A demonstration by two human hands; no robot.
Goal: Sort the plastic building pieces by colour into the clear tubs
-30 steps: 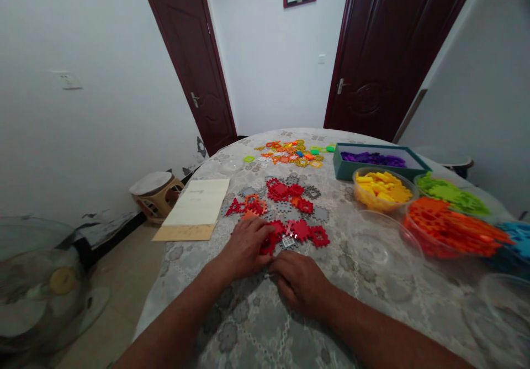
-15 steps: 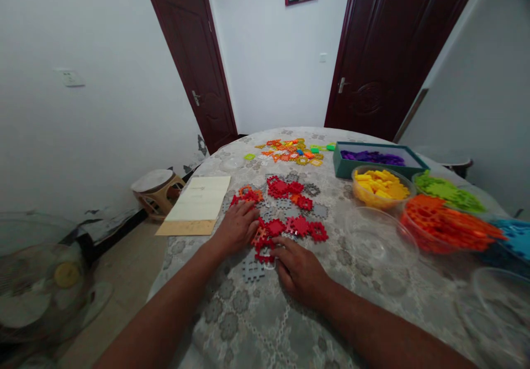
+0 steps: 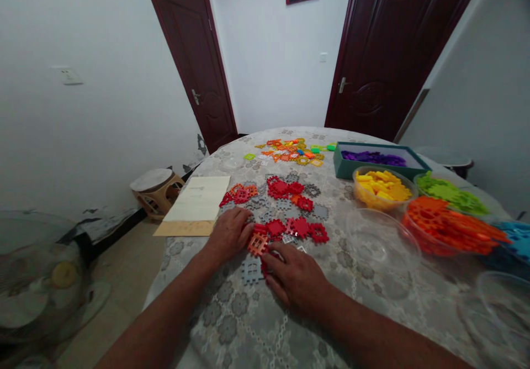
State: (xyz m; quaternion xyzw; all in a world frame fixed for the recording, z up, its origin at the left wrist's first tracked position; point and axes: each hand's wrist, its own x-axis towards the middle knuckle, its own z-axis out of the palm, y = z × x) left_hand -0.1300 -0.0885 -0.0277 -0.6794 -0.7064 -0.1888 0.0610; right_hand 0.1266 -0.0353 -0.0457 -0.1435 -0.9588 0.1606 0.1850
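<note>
My left hand [image 3: 232,230] lies low over the table with its fingers stretched out, fingertips beside red and orange toothed plastic pieces. Just right of it is an orange square interlocking piece [image 3: 257,243] with a window-like cutout. My right hand [image 3: 293,274] has its curled fingers on a red interlocking piece [image 3: 264,268], mostly hidden under them. A grey interlocking piece [image 3: 250,271] lies flat between the hands, near me. Beyond the fingers runs a row of red pieces [image 3: 301,227], and farther off a red cluster [image 3: 281,186] rests among grey pieces [image 3: 321,211].
At right stand a green box [image 3: 345,165] of purple pieces, tubs of yellow [image 3: 383,186], green [image 3: 451,192], orange [image 3: 451,228] and blue pieces [image 3: 515,239], and clear lids [image 3: 383,242]. A mixed pile [image 3: 290,152] lies at the back. Paper [image 3: 199,198] lies left.
My left hand has drawn back slightly toward me, uncovering red and orange pieces at the left. My right hand has moved nearer me with the red piece; the orange piece now shows between the hands.
</note>
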